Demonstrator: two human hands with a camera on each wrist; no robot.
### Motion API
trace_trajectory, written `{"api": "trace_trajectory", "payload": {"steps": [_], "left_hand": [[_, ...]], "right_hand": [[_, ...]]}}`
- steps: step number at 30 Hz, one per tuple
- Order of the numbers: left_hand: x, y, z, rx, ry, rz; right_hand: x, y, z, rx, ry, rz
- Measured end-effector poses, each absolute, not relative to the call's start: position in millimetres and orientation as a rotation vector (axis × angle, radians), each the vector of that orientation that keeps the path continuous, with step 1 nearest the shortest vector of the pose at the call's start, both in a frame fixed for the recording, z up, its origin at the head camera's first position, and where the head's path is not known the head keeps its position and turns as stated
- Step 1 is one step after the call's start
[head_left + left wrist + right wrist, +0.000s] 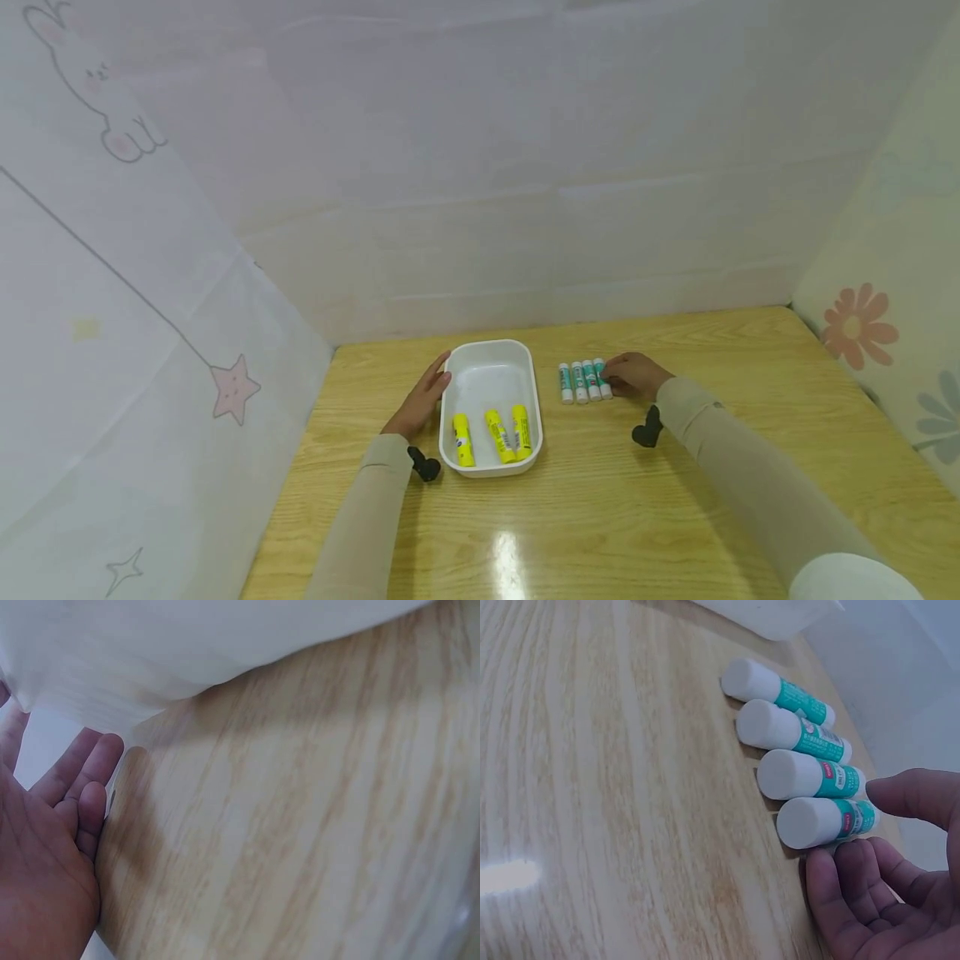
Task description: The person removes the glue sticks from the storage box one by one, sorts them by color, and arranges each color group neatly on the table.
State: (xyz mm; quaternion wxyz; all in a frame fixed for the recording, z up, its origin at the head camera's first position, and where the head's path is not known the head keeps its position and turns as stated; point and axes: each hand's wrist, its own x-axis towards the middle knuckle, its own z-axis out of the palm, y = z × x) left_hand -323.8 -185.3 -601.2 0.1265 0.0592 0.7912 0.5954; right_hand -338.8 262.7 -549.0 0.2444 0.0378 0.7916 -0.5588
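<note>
Four teal sticks [580, 382] lie at 3 o'clock from the tray [487, 382], axes roughly 12-to-6, wide caps [808, 823] toward 6. Right hand [636, 375]: fingers narrow around the rightmost; left hand [418, 408]: loosely extended, touching the tray.

I'm in a booth [480, 250], pale sheets [675, 125] around 3 sides of my wooden counter [600, 517], printed with a rabbit [90, 75], a star [236, 389] and flowers [852, 327]; whether it's in a home, I can't tell.
</note>
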Motion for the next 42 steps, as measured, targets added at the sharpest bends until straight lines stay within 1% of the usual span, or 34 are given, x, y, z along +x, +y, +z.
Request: {"api": "trace_trajectory", "payload": {"steps": [9, 15, 19, 26, 31, 37, 42], "left_hand": [[-324, -183, -603, 0.172, 2.327, 1.734], [-326, -182, -603, 0.192, 2.304, 1.755], [-328, -181, -605, 0.187, 2.299, 1.744], [-329, -180, -608, 0.187, 2.296, 1.766], [-328, -179, -607, 0.190, 2.299, 1.776], [-326, -173, -607, 0.178, 2.309, 1.777], [-325, -168, -603, 0.183, 2.330, 1.772]], "right_hand": [[-339, 265, -538, 0.118, 2.095, -1.584], [-341, 264, -529, 0.080, 2.120, -1.578], [-338, 258, -519, 0.080, 2.060, -1.668], [-334, 230, -495, 0.004, 1.910, -1.838], [-328, 205, -479, -0.082, 1.875, -1.848], [-319, 178, -472, -0.183, 1.842, -1.811], [-305, 155, -466, -0.177, 1.730, -1.787]]}}
